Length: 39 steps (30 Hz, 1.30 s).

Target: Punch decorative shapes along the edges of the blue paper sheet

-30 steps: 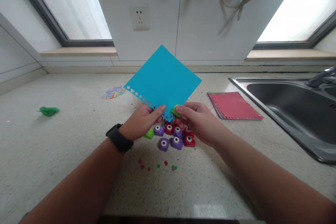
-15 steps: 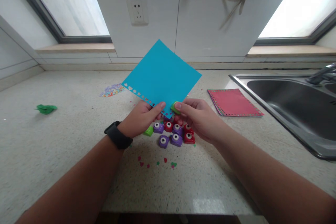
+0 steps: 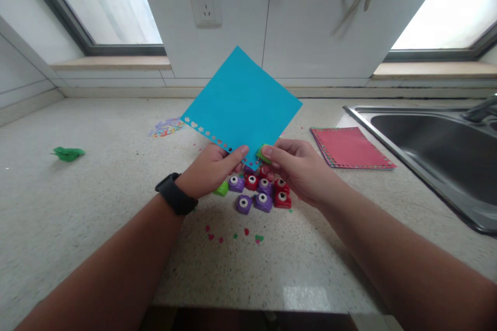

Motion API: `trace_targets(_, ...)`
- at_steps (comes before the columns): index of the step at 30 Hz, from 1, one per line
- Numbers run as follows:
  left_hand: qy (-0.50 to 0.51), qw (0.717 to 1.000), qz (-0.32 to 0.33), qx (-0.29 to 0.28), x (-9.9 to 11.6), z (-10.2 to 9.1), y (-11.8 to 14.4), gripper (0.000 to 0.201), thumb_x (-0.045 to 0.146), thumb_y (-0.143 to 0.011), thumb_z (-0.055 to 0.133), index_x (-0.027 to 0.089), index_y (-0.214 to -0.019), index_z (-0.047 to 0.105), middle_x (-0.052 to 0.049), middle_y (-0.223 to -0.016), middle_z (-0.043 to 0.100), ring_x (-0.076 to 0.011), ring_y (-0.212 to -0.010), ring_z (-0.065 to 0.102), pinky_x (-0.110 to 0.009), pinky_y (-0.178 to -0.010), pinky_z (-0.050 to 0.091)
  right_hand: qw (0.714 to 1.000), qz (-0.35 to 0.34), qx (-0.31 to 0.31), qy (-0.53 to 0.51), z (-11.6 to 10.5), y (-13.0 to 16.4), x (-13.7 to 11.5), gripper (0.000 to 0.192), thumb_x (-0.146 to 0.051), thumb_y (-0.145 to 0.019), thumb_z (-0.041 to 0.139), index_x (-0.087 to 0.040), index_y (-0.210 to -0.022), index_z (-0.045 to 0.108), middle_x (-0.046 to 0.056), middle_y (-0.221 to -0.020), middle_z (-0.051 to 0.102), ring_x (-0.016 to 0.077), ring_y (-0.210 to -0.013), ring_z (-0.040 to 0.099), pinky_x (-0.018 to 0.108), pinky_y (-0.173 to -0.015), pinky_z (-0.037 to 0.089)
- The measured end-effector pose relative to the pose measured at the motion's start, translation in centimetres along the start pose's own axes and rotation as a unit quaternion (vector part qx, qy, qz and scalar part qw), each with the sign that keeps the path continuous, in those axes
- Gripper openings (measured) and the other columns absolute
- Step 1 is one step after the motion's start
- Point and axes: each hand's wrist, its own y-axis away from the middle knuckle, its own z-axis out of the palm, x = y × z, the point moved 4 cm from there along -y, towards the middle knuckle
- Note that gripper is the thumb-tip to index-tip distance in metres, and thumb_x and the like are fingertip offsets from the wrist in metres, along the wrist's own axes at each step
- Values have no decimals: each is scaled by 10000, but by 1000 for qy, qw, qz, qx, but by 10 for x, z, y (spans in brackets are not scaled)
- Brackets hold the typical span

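Observation:
A blue square sheet of paper [image 3: 243, 101] is held up over the counter, one corner pointing down; a row of small punched shapes runs along its lower left edge. My left hand [image 3: 212, 169], with a black watch on the wrist, pinches that edge near the bottom corner. My right hand [image 3: 297, 168] grips a small green paper punch [image 3: 264, 153] clamped on the sheet's bottom corner. Under both hands lies a cluster of purple and red punches [image 3: 262, 194] and one green punch [image 3: 222, 189].
A red sheet with punched edges [image 3: 351, 147] lies right of the hands, next to a steel sink [image 3: 435, 150]. Punched scraps [image 3: 233, 236] dot the counter in front; a pile of coloured scraps [image 3: 166, 126] and a green crumpled piece [image 3: 68, 153] lie to the left.
The blue sheet and both hands sit slightly higher and further right in view. The grip on paper and punch is the same.

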Motion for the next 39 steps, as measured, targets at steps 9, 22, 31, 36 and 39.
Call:
trace_targets(9,-1,1000,-2,4,0,0,0,458,502,-950,536,160,-647,505,27,-597,505,-90,-535,429,-244,-523,350,999,-30,-4,-17,1,0,-5,325,-437,-840,752,-136,-769,651,15,-707,612,108,-618,555,254,-565,395)
trace_targets(22,-11,1000,-14,22,-2,-2,0,485,544,-931,554,160,-636,521,21,-586,507,-93,-527,432,-254,-517,346,998,-37,-19,-51,3,-1,-8,268,-390,-843,754,-144,-785,666,15,-723,632,108,-616,590,236,-554,423)
trace_targets(31,22,999,-18,45,-6,-10,-2,492,510,-931,554,152,-594,557,-4,-546,555,-91,-498,465,-242,-519,370,996,-60,38,-46,-11,-6,-14,244,-385,-866,699,-154,-789,680,11,-709,574,119,-632,530,282,-608,425)
trace_targets(36,96,992,-42,69,-6,-13,-5,373,440,-895,602,146,-666,624,-27,-637,652,-133,-547,609,-268,-591,481,963,-69,79,249,-21,-6,-20,367,-499,-921,573,-157,-872,697,38,-747,624,157,-671,540,318,-611,388)
trace_targets(39,173,982,-39,64,-4,-11,-8,302,421,-861,633,143,-745,657,-33,-712,689,-151,-580,640,-291,-617,532,898,-90,75,423,-21,-7,-22,333,-446,-931,545,-156,-859,692,74,-817,666,193,-739,565,350,-662,393)
